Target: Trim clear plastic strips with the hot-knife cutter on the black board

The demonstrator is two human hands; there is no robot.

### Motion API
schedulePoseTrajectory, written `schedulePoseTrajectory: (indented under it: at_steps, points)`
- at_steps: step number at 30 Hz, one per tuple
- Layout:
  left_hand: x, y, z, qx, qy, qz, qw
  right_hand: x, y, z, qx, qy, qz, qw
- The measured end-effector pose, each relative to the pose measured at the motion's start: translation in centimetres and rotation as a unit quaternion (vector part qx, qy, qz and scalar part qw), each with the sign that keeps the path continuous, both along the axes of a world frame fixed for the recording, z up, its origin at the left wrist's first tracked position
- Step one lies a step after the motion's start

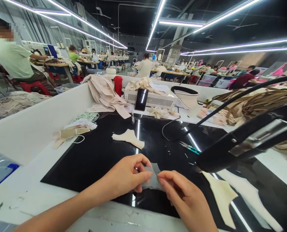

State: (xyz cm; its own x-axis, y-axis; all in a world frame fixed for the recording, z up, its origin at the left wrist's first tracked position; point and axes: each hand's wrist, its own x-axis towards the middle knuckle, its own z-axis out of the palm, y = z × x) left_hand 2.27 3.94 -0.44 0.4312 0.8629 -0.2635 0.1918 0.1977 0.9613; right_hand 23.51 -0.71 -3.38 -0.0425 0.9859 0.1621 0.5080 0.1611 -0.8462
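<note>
Pulling unevenly could warp the thin grey piece (154,183), which left hand (129,175) and right hand (183,191) fingers pinch from opposite sides.

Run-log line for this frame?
left hand: pinching thin translucent grey sheet | right hand: pinching its right side | below: glossy black board | beyond: cream curved fabric piece

The thin piece of material (153,181) is pale grey and a bit see-through, with a curvy edge. The left hand (127,175) and the right hand (182,190) pinch it from both sides, over the shiny black board (95,161).
</note>
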Motion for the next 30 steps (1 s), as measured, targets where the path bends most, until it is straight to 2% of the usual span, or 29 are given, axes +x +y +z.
schedulePoseTrajectory:
  at_steps: [6, 9, 13, 19, 23, 30]
  points:
    - [-0.5, 0.0, 0.4, 0.103, 0.151, 0.024, 0.983, 0.9, 1.2, -1.0, 0.081, -0.090, 0.068, 0.990]
    - [-0.4, -0.2, 0.5, 0.155, 0.212, 0.018, 0.965, 0.9, 1.1, -1.5, 0.114, -0.101, 0.085, 0.985]
    - [-0.3, -0.8, 0.2, 0.205, 0.256, -0.007, 0.945, 0.9, 0.6, -1.5, 0.120, -0.160, 0.093, 0.975]
    - [0.0, -1.4, 0.6, 0.233, 0.365, -0.074, 0.898, 1.7, 0.8, -1.5, 0.191, -0.268, 0.131, 0.935]
    - [0.4, -1.4, 1.3, 0.230, 0.426, -0.117, 0.867, 1.8, 1.0, -2.0, 0.197, -0.299, 0.137, 0.924]
    - [0.2, -1.4, 0.6, 0.254, 0.438, -0.126, 0.853, 1.4, 1.0, -2.3, 0.205, -0.307, 0.129, 0.920]
